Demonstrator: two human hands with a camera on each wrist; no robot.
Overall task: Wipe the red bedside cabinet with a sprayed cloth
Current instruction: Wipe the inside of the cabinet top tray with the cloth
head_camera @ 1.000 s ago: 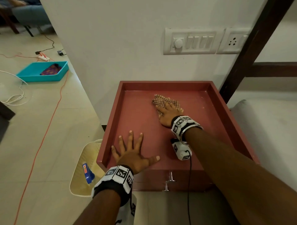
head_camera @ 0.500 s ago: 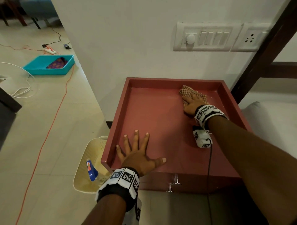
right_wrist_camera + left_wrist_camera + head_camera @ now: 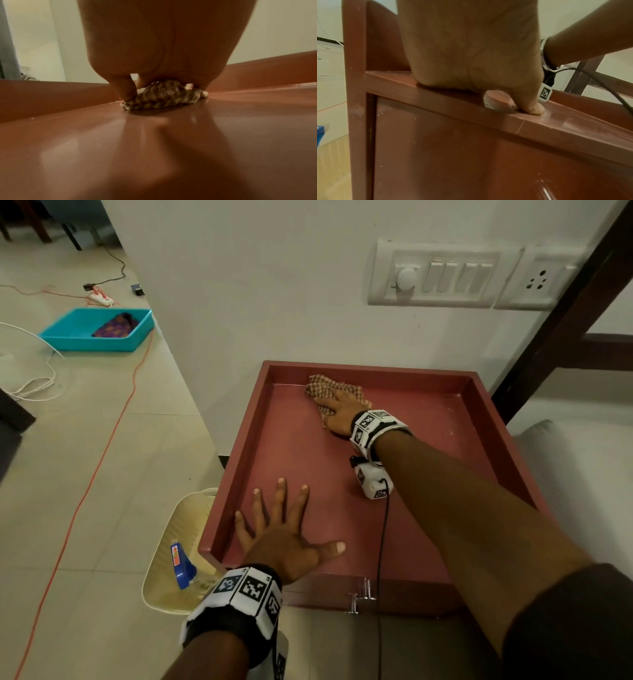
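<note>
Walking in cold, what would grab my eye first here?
The red cabinet with its raised rim, set against the wall. The right hand presses a checked cloth near its back edge, while the left hand lies flat, fingers spread, at the front. On the floor to the left sits a turquoise tray.

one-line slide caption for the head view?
Right hand presses checked cloth on red cabinet top; left hand braces flat.

Your red cabinet (image 3: 428, 474) stands against the wall, its top a shallow tray with a raised rim and a glossy floor. The checked brown-and-cream cloth (image 3: 329, 392) lies bunched on that top, near the cabinet's back rim and towards its left side, pressed flat under your right hand (image 3: 342, 414).
</note>
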